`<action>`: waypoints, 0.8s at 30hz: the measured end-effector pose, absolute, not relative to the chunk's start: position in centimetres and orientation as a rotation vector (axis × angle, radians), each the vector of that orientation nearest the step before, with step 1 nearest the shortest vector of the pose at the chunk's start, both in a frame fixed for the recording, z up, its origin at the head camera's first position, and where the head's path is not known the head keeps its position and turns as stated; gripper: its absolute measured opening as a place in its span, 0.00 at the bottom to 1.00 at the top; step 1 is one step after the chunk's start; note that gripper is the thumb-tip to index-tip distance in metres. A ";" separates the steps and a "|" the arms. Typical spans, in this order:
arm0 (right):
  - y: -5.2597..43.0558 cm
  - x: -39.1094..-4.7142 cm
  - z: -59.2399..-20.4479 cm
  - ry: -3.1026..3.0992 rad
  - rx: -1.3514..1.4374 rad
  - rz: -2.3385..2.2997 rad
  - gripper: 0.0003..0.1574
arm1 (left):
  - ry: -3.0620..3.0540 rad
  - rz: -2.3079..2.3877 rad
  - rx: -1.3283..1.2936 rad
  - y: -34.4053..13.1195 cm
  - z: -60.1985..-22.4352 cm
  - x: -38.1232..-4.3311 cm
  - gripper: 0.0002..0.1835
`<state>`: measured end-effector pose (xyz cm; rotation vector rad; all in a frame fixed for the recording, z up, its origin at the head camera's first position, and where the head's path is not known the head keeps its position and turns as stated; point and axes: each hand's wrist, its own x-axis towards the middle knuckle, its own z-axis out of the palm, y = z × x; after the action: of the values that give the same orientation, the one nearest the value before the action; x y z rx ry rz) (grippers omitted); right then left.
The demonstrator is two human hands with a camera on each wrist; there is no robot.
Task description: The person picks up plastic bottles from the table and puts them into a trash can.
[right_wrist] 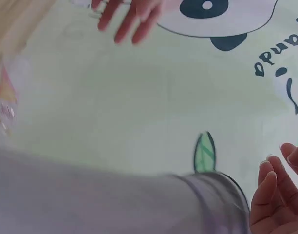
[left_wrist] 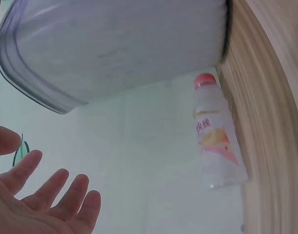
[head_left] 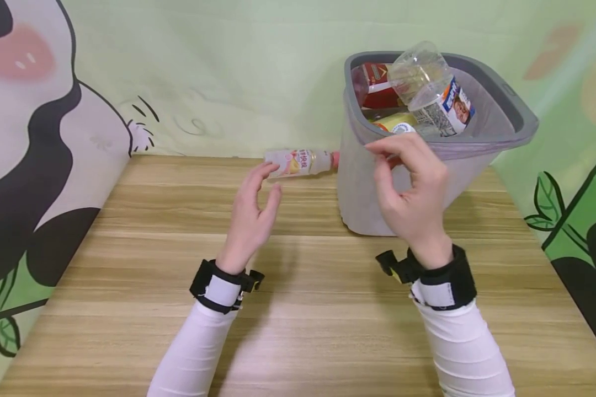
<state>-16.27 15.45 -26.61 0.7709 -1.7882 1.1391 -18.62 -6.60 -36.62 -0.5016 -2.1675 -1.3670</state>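
Note:
My left hand (head_left: 250, 218) is raised over the table with its fingers spread and relaxed, holding nothing. Just beyond its fingertips in the head view, a plastic drink bottle (head_left: 295, 164) with a fruit label and a pink-red cap lies on its side along the back edge. In the left wrist view this bottle (left_wrist: 218, 141) is well apart from the fingers. My right hand (head_left: 419, 193) hovers in front of a grey-rimmed bin (head_left: 360, 193), its fingers loosely bent and nothing seen between them. The bin's pale liner is folded over below the rim.
Inside the bin are a clear plastic container (head_left: 419, 71), a labelled cup (head_left: 442, 110), a red box (head_left: 379, 94) and a yellow item (head_left: 397, 121). The wooden table (head_left: 298, 320) ends at a panda-printed backdrop (head_left: 203, 77) behind and at both sides.

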 end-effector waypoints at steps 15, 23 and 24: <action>12.5 -17.5 -36.6 -2.049 0.556 1.476 0.18 | -2.253 -1.062 -0.419 -8.3 -40.3 -20.7 0.21; 11.1 -16.7 -37.2 -2.206 0.499 1.593 0.27 | -2.321 -0.893 -0.422 -8.6 -41.8 -21.4 0.24; 11.0 -16.8 -37.4 -2.221 0.495 1.597 0.27 | -2.331 -0.874 -0.426 -8.7 -42.0 -21.5 0.25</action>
<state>-16.78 11.03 -37.38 0.4946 -2.2215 1.5970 -21.46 -8.66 -41.99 -0.4259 -2.3306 -0.8739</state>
